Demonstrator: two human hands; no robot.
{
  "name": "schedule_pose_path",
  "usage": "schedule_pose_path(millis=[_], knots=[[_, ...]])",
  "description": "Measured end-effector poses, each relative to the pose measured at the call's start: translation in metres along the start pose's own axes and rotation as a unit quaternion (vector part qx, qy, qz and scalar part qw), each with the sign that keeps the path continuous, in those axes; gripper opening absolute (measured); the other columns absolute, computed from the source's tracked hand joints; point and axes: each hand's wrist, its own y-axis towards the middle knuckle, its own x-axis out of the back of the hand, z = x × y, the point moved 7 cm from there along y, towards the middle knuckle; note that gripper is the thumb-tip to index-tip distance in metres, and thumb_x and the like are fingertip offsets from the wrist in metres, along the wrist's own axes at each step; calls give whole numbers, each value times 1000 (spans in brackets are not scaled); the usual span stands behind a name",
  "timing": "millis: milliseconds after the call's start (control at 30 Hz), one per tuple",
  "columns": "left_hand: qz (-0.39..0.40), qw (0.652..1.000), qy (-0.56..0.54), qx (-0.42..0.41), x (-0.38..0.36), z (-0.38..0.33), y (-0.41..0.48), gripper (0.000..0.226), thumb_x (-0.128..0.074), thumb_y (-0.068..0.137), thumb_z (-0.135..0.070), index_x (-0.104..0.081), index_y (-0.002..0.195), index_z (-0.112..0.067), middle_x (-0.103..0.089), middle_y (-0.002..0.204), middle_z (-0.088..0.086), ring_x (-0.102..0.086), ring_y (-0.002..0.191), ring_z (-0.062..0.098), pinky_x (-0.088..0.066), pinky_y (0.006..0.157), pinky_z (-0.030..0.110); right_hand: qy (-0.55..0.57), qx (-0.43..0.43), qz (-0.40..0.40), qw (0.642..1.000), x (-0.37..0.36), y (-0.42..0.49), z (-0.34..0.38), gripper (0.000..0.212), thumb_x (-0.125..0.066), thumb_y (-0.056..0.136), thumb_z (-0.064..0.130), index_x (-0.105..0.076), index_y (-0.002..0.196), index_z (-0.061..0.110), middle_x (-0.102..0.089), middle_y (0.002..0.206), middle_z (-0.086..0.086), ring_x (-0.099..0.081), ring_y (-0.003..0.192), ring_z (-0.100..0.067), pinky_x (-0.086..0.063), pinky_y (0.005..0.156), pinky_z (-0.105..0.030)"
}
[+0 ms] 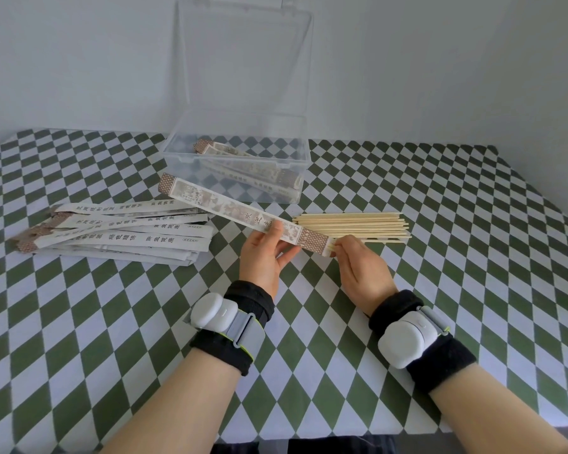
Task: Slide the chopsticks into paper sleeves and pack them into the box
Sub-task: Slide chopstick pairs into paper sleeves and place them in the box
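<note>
My left hand (265, 254) grips a printed paper sleeve (230, 209) near its near end, holding it slanted above the table. My right hand (358, 267) pinches the chopstick ends (331, 247) that poke out of the sleeve's open end. A pile of bare wooden chopsticks (354, 225) lies just behind my right hand. Several empty sleeves (118, 234) lie stacked to the left. The clear plastic box (174, 152) stands at the back with its lid up, and several sleeved chopsticks (259, 173) lie inside it.
A green and white checked cloth (440, 290) covers the table. A pale wall stands right behind the box. Both my wrists wear black bands with white devices.
</note>
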Motion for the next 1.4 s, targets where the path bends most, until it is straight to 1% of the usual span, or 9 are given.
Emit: schedule_pose_path(millis=[167,300,400,533,633,767,900,1167,1400], knots=[[-24,999,-21,-11,4,-2,-1,11,-51,94,-14,-57,103,-14,-72,79,-1,-70,76,10,-56,62,24,112,-42,7,993,1,2,-6,20,-41,96,22,-58,97,10,-56,82,0,-50,70,-13,-42,63,-24],[-38,998,-50,-11,7,-4,-2,17,-51,94,-15,-55,110,-10,-67,90,5,-70,75,9,-55,60,22,242,-94,29,965,2,4,-13,27,-38,98,18,-58,79,20,-50,65,4,-47,53,-3,-40,53,-11],[-36,998,-48,-10,6,-4,-2,22,-51,94,-14,-53,115,-8,-66,90,6,-70,75,9,-55,58,22,300,-109,57,946,1,5,-15,31,-37,98,16,-59,76,20,-48,61,-1,-44,47,-2,-41,50,-12],[-19,1000,-24,-1,3,-3,-2,10,-51,94,-15,-58,101,-12,-70,81,1,-70,74,9,-55,59,21,358,-103,75,925,1,5,-15,22,-45,94,19,-60,79,16,-49,61,-3,-43,47,-4,-42,50,-16],[-9,1000,-8,-2,0,-3,-2,8,-50,94,-15,-58,96,-15,-72,73,-5,-69,72,7,-55,59,20,394,-98,87,910,-1,4,-13,15,-53,82,28,-60,79,15,-51,59,3,-43,48,-6,-42,50,-17],[11,1000,12,-1,-4,-3,-4,9,-50,94,-16,-59,96,-18,-73,76,-7,-69,74,6,-54,60,19,417,-80,93,901,-1,4,-11,4,-57,84,13,-61,83,14,-57,59,13,-49,54,-8,-46,50,-19],[21,1000,19,4,-6,-1,-5,9,-52,93,-16,-60,97,-18,-73,79,-7,-69,76,7,-54,59,20,434,-70,95,893,0,4,-8,12,-54,87,1,-61,86,11,-61,62,12,-54,60,-4,-48,50,-18],[22,999,30,-2,-3,0,-3,10,-53,92,-17,-59,99,-20,-73,81,-6,-69,78,7,-54,60,20,420,-80,92,899,0,4,-10,14,-55,87,2,-64,86,13,-64,75,6,-59,64,-5,-52,52,-20],[26,999,47,1,-3,4,-2,10,-53,93,-17,-61,98,-20,-73,82,-5,-69,79,8,-55,60,21,416,-77,101,900,0,4,-7,15,-54,87,0,-63,85,12,-60,81,-3,-57,60,-2,-51,51,-18]])
